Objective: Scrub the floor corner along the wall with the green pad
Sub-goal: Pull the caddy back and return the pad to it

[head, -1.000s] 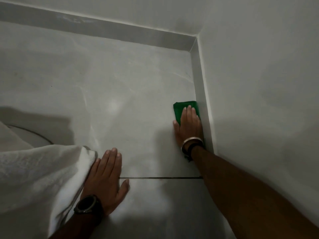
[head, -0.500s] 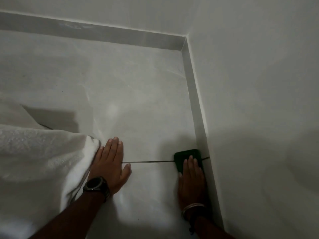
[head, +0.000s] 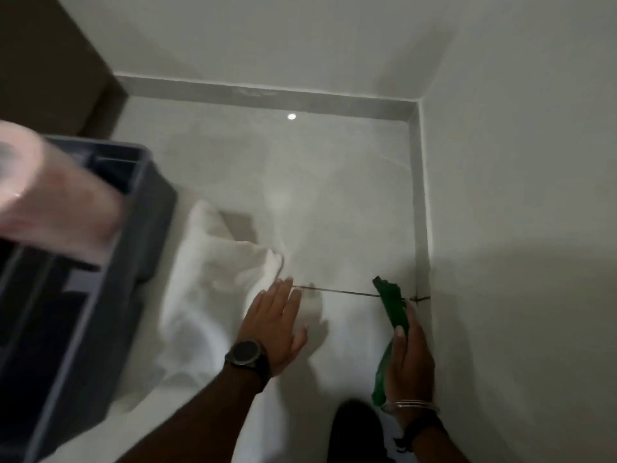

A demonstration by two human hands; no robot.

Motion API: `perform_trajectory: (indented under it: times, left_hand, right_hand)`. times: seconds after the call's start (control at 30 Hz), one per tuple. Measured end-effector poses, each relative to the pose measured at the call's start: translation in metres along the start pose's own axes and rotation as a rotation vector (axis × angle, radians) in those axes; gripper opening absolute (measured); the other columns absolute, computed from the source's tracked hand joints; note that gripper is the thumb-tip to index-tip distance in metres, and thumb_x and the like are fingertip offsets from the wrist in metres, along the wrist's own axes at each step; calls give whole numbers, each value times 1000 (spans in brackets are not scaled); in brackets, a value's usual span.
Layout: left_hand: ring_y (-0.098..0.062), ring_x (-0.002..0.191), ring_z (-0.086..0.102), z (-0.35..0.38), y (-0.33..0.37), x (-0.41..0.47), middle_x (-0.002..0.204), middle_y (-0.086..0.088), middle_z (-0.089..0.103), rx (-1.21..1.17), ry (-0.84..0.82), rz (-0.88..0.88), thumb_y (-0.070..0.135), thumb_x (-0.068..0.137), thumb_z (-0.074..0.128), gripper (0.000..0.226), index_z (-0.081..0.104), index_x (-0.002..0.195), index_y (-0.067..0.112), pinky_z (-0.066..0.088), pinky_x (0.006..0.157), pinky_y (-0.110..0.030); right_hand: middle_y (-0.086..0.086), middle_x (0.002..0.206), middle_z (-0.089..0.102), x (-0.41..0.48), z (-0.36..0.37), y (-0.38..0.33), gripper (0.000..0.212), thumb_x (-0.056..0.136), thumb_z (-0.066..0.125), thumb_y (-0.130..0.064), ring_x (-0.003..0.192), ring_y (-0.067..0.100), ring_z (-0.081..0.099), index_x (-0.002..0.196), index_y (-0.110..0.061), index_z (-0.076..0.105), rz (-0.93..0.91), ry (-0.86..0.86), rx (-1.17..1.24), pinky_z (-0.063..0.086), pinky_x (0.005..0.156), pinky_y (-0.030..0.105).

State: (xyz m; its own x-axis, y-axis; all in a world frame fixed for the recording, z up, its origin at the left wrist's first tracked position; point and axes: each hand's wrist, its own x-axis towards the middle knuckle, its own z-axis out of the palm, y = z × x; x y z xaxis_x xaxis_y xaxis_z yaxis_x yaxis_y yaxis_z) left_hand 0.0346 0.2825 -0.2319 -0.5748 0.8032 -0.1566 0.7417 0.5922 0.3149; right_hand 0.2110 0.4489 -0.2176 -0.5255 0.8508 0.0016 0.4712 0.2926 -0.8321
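Observation:
My right hand [head: 412,355] grips the green pad [head: 394,305], which stands on edge, lifted off the pale tiled floor [head: 334,202] beside the grey skirting [head: 420,208] of the right wall. The pad's far tip reaches the dark grout line [head: 337,290]. A silver bangle circles that wrist. My left hand [head: 277,325], with a black watch at the wrist, hovers flat and open above the floor next to a white towel [head: 217,289]. The floor corner [head: 412,111] lies farther away, where the two skirtings meet.
A grey plastic caddy [head: 83,262] stands at the left, with a blurred pink roll [head: 50,202] on it. A brown panel [head: 50,61] rises at the top left. A dark shape [head: 355,429] shows at the bottom edge, near my right wrist.
The view has pulled back and up, bringing the caddy and roll into sight. My right hand lifted the pad off the floor onto its edge. My left hand rose from the tile.

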Motion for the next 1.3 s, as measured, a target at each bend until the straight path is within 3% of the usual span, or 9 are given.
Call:
perform_trajectory:
  times: [0.2, 0.33, 0.47, 0.53, 0.6, 0.8, 0.87, 1.07, 1.3]
  left_hand:
    - [-36, 139, 46, -175, 22, -96, 151, -18, 50, -40, 57, -124, 48, 92, 53, 65, 49, 144, 8, 38, 114, -48]
    - [-32, 139, 43, -255, 3, -158, 151, -13, 52, -51, 79, -237, 49, 94, 51, 60, 54, 140, 12, 25, 116, -47]
    - [-32, 133, 52, -282, -59, -213, 146, -9, 56, -4, 65, -372, 54, 91, 51, 60, 56, 138, 17, 31, 117, -47]
    - [-31, 132, 54, -276, -95, -231, 146, -9, 55, 21, 45, -426, 57, 89, 49, 63, 52, 139, 19, 35, 114, -49]
    - [-32, 135, 51, -264, -129, -243, 147, -11, 54, 28, 29, -479, 57, 89, 46, 66, 50, 142, 17, 34, 113, -52]
    - [-32, 143, 43, -215, -185, -265, 152, -15, 50, 66, -56, -434, 65, 95, 38, 73, 51, 143, 12, 27, 117, -53]
    - [-33, 144, 41, -207, -186, -266, 154, -16, 47, 64, -47, -421, 66, 95, 39, 75, 52, 144, 10, 27, 119, -54]
    - [-35, 145, 38, -191, -190, -266, 157, -16, 44, 102, 22, -393, 67, 95, 39, 78, 50, 147, 9, 19, 120, -52]
    - [-35, 146, 38, -208, -187, -262, 157, -17, 43, 111, -2, -362, 66, 96, 35, 80, 45, 150, 7, 21, 119, -52]
  right_hand:
    - [-4, 147, 46, -37, -46, -171, 51, 97, 32, -36, 136, 10, 40, 144, -18, 41, -85, -282, 16, 34, 110, 32]
    - [1, 149, 43, -55, -35, -273, 48, 99, 34, -33, 140, 17, 36, 141, -13, 43, -268, -432, -2, 25, 114, 26]
    - [1, 149, 40, -75, 28, -339, 40, 102, 36, -29, 142, 19, 30, 140, -17, 39, -522, -575, -62, 25, 114, 31]
    - [4, 148, 43, -87, 70, -350, 48, 92, 54, -8, 141, 21, 29, 137, -17, 40, -634, -648, -138, 29, 113, 36]
    - [9, 143, 49, -98, 116, -347, 50, 87, 53, 1, 139, 24, 31, 134, -13, 44, -786, -737, -239, 36, 111, 43]
    - [2, 124, 63, -106, 170, -315, 33, 92, 48, -36, 126, 27, 47, 119, -21, 60, -1214, -1022, -622, 28, 112, 52]
    - [-1, 107, 66, -105, 168, -313, 34, 96, 43, -49, 112, 25, 54, 105, -24, 64, -1267, -1023, -721, 31, 110, 49]
    - [-7, 77, 64, -108, 183, -310, 27, 89, 57, -51, 83, 20, 60, 76, -28, 63, -1361, -910, -808, 40, 95, 40]
    - [1, 109, 66, -110, 162, -328, 32, 94, 49, -48, 111, 26, 57, 104, -23, 65, -1271, -901, -699, 35, 107, 52]
